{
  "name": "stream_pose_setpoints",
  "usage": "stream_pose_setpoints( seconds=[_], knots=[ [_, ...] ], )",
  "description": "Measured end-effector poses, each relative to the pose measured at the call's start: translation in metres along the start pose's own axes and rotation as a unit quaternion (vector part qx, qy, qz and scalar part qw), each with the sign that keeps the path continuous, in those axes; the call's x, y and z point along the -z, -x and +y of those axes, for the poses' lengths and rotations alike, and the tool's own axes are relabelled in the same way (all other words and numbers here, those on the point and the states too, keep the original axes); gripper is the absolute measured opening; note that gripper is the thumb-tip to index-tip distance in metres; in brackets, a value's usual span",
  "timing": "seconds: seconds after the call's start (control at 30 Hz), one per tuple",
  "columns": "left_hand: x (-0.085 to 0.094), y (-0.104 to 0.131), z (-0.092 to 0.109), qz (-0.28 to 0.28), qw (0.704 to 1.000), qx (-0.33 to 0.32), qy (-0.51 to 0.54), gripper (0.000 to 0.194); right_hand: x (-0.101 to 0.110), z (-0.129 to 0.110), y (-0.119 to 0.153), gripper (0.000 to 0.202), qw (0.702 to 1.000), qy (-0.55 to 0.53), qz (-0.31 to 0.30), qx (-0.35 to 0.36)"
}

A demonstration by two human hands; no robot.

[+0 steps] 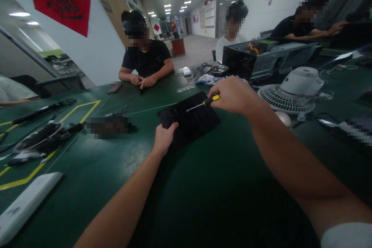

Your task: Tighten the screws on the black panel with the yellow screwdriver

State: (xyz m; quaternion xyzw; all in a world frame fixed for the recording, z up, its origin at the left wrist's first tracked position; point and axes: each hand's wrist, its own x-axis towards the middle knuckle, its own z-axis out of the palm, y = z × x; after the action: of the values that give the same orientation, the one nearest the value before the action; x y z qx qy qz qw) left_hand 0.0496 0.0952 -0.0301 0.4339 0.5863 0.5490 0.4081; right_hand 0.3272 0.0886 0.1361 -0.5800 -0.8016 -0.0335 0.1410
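Note:
A flat black rectangular panel or tray (193, 128) is tilted over the green table in front of me; its exact kind is too dark to make out. My left hand (165, 137) grips its left edge, thumb on top and fingers hidden beneath. In my right hand (232, 95) is a screwdriver (211, 99) with a yellow and black handle. Its metal shaft points left, and the tip is over the panel's upper middle. Whether the tip touches the panel I cannot tell.
On the right lie a white fan (300, 85) and an opened computer case (255, 60). Cables and dark gear (43, 135) cover the left side, near yellow tape lines. A white elongated box (29, 205) lies at the lower left. Other people (147, 56) sit around the green table (203, 197).

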Motion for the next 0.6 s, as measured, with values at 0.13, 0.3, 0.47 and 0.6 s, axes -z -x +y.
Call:
stream_pose_setpoints(
  seconds=[0.13, 0.3, 0.47, 0.6],
  knots=[
    [0.0001, -0.0024, -0.0033, 0.008, 1.0, -0.008, -0.008, 0.043, -0.0001, -0.0012, 0.0, 0.034, 1.0, -0.002, 0.004, -0.001],
    [-0.0002, -0.0016, -0.0017, 0.012, 1.0, -0.007, -0.015, 0.045, 0.0008, -0.0045, 0.0017, 0.035, 1.0, 0.006, 0.004, -0.008],
    [-0.0004, 0.0006, 0.0003, 0.01, 1.0, 0.0, -0.014, 0.043, 0.0024, -0.0074, 0.0032, 0.033, 1.0, 0.017, 0.005, -0.011],
    [-0.0005, 0.0005, -0.0006, 0.003, 1.0, -0.004, -0.005, 0.043, 0.0047, -0.0094, 0.0048, 0.033, 1.0, 0.023, -0.007, -0.012]
  ],
)
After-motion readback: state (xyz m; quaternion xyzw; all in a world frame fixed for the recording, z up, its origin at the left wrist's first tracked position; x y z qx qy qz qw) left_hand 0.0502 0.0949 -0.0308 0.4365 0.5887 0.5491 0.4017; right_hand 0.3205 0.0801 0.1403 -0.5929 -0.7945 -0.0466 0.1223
